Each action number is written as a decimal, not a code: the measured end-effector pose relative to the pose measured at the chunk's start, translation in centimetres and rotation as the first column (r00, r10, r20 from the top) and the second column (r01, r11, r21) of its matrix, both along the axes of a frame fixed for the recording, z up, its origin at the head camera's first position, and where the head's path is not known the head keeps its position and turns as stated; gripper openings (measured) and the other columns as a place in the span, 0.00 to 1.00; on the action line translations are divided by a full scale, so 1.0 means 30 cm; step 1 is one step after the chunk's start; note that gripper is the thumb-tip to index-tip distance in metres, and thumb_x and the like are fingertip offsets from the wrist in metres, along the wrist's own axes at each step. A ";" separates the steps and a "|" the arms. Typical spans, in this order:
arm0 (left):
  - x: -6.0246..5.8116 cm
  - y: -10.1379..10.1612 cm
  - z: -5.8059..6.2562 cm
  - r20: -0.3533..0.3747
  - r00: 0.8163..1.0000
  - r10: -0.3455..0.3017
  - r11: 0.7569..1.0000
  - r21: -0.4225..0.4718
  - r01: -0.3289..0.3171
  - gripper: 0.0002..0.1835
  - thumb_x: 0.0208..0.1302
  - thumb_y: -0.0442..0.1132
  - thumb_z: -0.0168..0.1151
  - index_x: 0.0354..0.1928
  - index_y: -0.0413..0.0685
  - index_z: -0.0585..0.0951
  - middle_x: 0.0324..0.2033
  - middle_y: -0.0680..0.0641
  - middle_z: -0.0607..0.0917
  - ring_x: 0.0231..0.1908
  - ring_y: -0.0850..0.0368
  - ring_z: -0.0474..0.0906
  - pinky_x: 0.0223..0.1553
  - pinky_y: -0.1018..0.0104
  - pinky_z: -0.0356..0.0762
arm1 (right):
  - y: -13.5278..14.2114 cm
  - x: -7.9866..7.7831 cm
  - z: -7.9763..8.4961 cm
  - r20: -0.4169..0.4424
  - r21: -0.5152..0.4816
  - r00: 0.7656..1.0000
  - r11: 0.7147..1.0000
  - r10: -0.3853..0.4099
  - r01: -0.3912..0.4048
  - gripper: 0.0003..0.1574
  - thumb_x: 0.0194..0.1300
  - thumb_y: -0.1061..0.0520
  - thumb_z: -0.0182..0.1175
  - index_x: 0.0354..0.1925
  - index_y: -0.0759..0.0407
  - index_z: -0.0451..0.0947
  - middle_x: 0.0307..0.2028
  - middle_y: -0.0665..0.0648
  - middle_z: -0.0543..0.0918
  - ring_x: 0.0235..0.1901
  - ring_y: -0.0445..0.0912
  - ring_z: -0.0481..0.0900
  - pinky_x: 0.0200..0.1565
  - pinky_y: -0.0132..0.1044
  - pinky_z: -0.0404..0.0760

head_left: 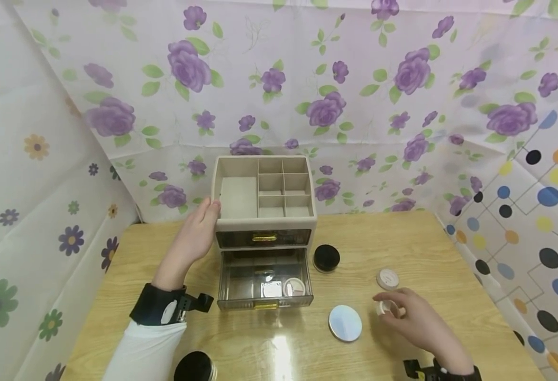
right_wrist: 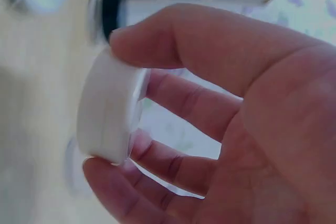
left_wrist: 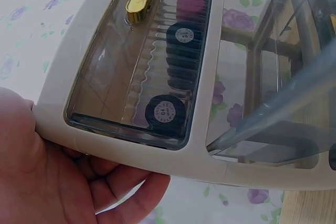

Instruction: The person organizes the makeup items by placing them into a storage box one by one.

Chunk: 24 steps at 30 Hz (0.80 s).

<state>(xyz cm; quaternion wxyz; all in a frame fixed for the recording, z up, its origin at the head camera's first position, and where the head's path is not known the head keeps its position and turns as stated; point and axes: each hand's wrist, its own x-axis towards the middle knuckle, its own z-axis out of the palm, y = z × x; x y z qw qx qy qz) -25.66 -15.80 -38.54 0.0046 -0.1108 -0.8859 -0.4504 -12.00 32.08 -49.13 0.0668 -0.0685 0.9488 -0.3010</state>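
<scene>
My left hand [head_left: 197,233] grips the left side wall of a cream drawer organizer [head_left: 265,223], thumb at the rim and fingers against the outer side in the left wrist view. The organizer's lower clear drawer [head_left: 240,288] is pulled out, with a round white-rimmed container [head_left: 294,287] and a squarish bright item or reflection inside. The upper drawer [left_wrist: 110,72] is closed and holds dark round items and a pink one. My right hand [head_left: 417,317] pinches a small white round container [right_wrist: 105,108] on edge between thumb and fingers, above the table at the right.
A round black-lidded container [head_left: 327,257] stands right of the organizer. A pale round compact [head_left: 345,323] and a small round white container [head_left: 387,278] lie near my right hand. Another black-lidded container [head_left: 194,366] is at the front edge. Floral cloth [head_left: 269,79] hangs behind the wooden table [head_left: 378,238].
</scene>
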 end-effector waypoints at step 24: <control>0.006 0.000 0.000 0.007 0.999 0.032 0.999 -0.024 -0.032 0.33 0.87 0.62 0.28 0.66 0.43 0.70 0.52 0.34 0.77 0.52 0.36 0.74 0.54 0.36 0.73 | -0.413 -0.124 0.243 -0.308 0.005 0.887 0.933 0.345 -0.361 0.27 0.69 0.52 0.75 0.65 0.47 0.83 0.53 0.45 0.82 0.42 0.37 0.80 0.44 0.35 0.85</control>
